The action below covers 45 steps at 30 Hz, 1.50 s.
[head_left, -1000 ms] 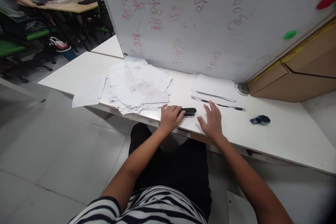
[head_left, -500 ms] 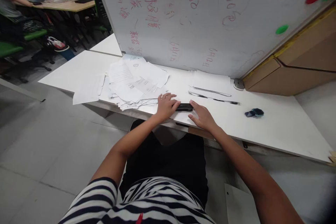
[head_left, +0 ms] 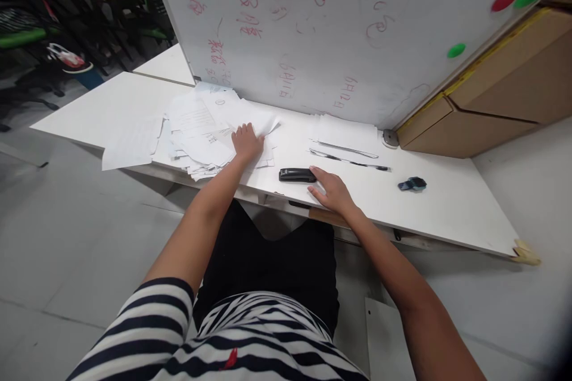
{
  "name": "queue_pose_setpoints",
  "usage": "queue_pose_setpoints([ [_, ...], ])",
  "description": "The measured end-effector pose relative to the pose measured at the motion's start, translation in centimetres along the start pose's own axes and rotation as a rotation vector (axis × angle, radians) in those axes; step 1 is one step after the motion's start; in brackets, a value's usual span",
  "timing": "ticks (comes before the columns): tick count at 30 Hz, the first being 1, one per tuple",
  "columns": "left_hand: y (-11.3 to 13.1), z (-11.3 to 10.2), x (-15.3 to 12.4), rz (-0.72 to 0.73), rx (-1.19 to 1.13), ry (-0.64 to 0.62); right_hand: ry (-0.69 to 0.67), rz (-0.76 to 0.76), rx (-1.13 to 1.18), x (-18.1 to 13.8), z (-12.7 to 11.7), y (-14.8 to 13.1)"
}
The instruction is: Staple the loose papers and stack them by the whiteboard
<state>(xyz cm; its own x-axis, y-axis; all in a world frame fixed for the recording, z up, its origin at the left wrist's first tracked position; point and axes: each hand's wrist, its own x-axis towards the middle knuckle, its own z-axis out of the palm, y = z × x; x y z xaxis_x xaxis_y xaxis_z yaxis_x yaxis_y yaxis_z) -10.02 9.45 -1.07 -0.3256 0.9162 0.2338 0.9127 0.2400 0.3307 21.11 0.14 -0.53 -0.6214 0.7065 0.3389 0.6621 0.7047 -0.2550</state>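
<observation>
My left hand (head_left: pixel 247 141) lies flat with fingers spread on the right part of a loose pile of printed papers (head_left: pixel 201 131) on the white table (head_left: pixel 447 202). A black stapler (head_left: pixel 297 175) lies on the table near the front edge, between my hands. My right hand (head_left: pixel 331 190) rests open on the table, its fingertips touching the stapler's right end. Beyond it lie a neat stack of white sheets (head_left: pixel 346 131) and two pens (head_left: pixel 348 160).
A whiteboard (head_left: pixel 335 24) with red writing and coloured magnets stands upright along the table's back. Cardboard boxes (head_left: pixel 500 101) sit at the right. A small dark blue object (head_left: pixel 412 184) lies right of the pens. A single sheet (head_left: pixel 130 143) overhangs the left front edge.
My left hand let go of the stapler and moved up-left onto the paper pile. My right hand slid left to the stapler's right end. The view shifted down and left.
</observation>
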Motion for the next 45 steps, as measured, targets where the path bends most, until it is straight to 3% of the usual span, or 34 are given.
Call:
queue_pose_setpoints([
  [4, 0.2, -0.8, -0.3, 0.029, -0.053, 0.054, 0.001, 0.008, 0.004, 0.0, 0.0, 0.0],
  [12, -0.4, -2.5, 1.2, -0.102, -0.209, -0.076, 0.009, 0.012, 0.001, 0.0, 0.2, 0.2],
  [17, -1.1, -2.5, 1.8, -0.162, -0.361, -0.090, 0.010, 0.014, 0.001, 0.0, 0.3, 0.2],
  [26, -2.9, -4.6, 1.1, -0.042, -0.482, 0.137, 0.017, 0.024, -0.009, -0.1, 0.2, 0.2],
  [30, -4.9, -7.7, 0.8, -0.050, -0.594, 0.312, 0.007, 0.034, -0.004, -0.1, 0.2, 0.1],
  [34, -7.7, -11.8, 1.2, -0.215, -0.809, 0.404, -0.016, 0.041, 0.000, -0.1, 0.0, 0.0],
  [37, -10.5, -14.3, 2.0, -0.289, -0.859, 0.356, -0.033, 0.046, -0.004, 0.0, 0.0, 0.1],
  [43, -15.5, -17.1, 3.4, -0.313, -0.564, 0.224, -0.034, 0.049, 0.006, 0.0, 0.0, 0.0],
  [45, -16.5, -17.5, 4.0, -0.339, -0.480, 0.118, -0.036, 0.053, 0.005, 0.1, 0.0, -0.1],
])
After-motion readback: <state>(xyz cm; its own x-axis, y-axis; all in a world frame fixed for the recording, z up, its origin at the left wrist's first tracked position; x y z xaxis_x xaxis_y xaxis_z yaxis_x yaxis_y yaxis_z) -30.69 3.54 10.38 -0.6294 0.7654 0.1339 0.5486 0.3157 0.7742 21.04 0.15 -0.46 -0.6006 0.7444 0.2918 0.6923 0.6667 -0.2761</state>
